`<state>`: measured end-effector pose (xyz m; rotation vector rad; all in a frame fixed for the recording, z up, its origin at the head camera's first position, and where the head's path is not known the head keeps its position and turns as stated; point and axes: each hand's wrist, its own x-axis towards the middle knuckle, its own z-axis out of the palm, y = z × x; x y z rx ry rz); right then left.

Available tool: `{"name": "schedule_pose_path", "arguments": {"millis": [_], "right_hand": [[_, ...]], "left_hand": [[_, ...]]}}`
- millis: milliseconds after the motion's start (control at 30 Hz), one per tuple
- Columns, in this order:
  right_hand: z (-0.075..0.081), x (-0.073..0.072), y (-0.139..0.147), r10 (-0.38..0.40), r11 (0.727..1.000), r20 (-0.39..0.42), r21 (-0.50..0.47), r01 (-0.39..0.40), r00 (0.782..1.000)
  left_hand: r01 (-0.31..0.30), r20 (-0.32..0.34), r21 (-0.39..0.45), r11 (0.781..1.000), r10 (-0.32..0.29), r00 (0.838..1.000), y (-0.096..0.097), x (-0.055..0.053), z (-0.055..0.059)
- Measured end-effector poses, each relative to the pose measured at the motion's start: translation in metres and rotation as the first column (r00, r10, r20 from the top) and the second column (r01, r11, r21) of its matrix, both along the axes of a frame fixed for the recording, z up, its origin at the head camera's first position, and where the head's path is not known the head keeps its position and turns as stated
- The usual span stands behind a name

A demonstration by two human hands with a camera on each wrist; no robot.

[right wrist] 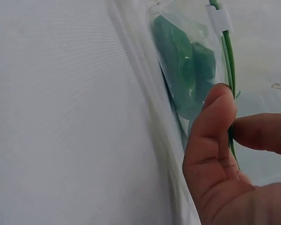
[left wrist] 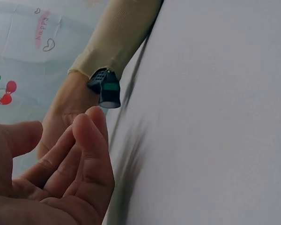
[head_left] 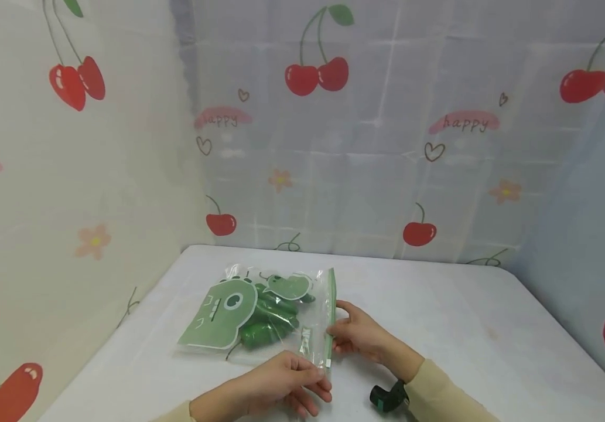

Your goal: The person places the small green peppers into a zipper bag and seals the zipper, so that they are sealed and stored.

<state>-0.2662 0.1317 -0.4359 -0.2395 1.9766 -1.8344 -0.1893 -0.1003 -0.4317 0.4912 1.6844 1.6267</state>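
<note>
A clear zip bag (head_left: 218, 325) with green cartoon prints lies on the table with several green peppers (head_left: 267, 328) inside. Its green zip edge (head_left: 332, 293) faces right. My right hand (head_left: 357, 334) pinches that edge between thumb and finger, as the right wrist view also shows. A small white slider (right wrist: 220, 19) sits on the zip, away from the pinching fingers. My left hand (head_left: 286, 384) hovers by the bag's near corner, close to the slider end. Its fingers are loosely bent, and nothing shows between them in the left wrist view.
The white table (head_left: 413, 299) extends to the right of the bag and behind it. A black wrist camera (head_left: 389, 397) is strapped at the right sleeve. Curtains (head_left: 365, 176) printed with cherries hang behind the table and at both sides.
</note>
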Motion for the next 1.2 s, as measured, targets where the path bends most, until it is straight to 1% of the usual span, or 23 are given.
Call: {"name": "schedule_pose_path", "arguments": {"millis": [67, 133, 200, 267, 333, 400, 467, 533, 600, 700, 833, 967, 1100, 1200], "right_hand": [[0.000, -0.002, 0.000, -0.002, 1.000, -0.005, -0.012, 0.002, 1.000], [0.001, -0.003, 0.001, -0.005, 1.000, -0.008, -0.024, 0.005, 1.000], [0.001, -0.004, 0.002, -0.007, 0.999, -0.011, -0.032, 0.006, 1.000], [0.002, -0.005, 0.002, 0.000, 0.999, -0.016, -0.041, 0.000, 1.000], [0.002, -0.005, 0.002, 0.008, 0.999, -0.022, -0.045, -0.009, 1.000], [0.002, -0.006, 0.002, 0.013, 0.999, -0.027, -0.045, -0.014, 1.000], [0.002, -0.006, 0.002, 0.015, 0.999, -0.027, -0.047, -0.016, 1.000], [0.003, -0.006, 0.002, 0.013, 0.999, -0.029, -0.049, -0.014, 0.999], [0.003, -0.005, 0.002, 0.011, 0.998, -0.030, -0.056, -0.013, 0.999], [0.003, -0.005, 0.002, 0.019, 0.998, -0.030, -0.067, -0.021, 0.999], [0.003, -0.005, 0.000, 0.034, 0.997, -0.029, -0.074, -0.036, 0.999], [0.002, -0.005, -0.001, 0.030, 0.997, -0.031, -0.065, -0.032, 0.999], [0.002, -0.005, 0.001, 0.043, 0.998, -0.039, -0.052, -0.045, 0.998], [0.003, -0.003, 0.004, 0.076, 0.996, -0.035, -0.046, -0.078, 0.996]], "left_hand": [[0.016, 0.054, 0.002, 1.000, -0.016, 0.998, 0.000, 0.002, -0.004], [0.017, 0.113, 0.006, 1.000, -0.017, 0.993, 0.001, 0.002, -0.008], [-0.001, 0.175, 0.027, 1.000, -0.004, 0.985, 0.003, 0.002, -0.011], [-0.031, 0.228, 0.057, 0.998, 0.017, 0.974, 0.005, 0.002, -0.015], [-0.055, 0.265, 0.101, 0.993, 0.026, 0.964, 0.007, 0.002, -0.017], [-0.065, 0.279, 0.146, 0.987, 0.022, 0.960, 0.009, 0.002, -0.019], [-0.070, 0.271, 0.183, 0.981, 0.018, 0.963, 0.011, 0.003, -0.021], [-0.078, 0.255, 0.200, 0.977, 0.025, 0.967, 0.014, 0.002, -0.022], [-0.097, 0.232, 0.200, 0.975, 0.050, 0.972, 0.017, 0.001, -0.023], [-0.140, 0.196, 0.183, 0.973, 0.104, 0.975, 0.021, -0.001, -0.025], [-0.208, 0.171, 0.150, 0.967, 0.182, 0.968, 0.024, -0.001, -0.026], [-0.249, 0.159, 0.122, 0.961, 0.229, 0.960, 0.024, -0.001, -0.026], [-0.260, 0.149, 0.119, 0.958, 0.242, 0.959, 0.025, -0.001, -0.025], [-0.253, 0.149, 0.131, 0.958, 0.234, 0.961, 0.025, -0.001, -0.025]]}}
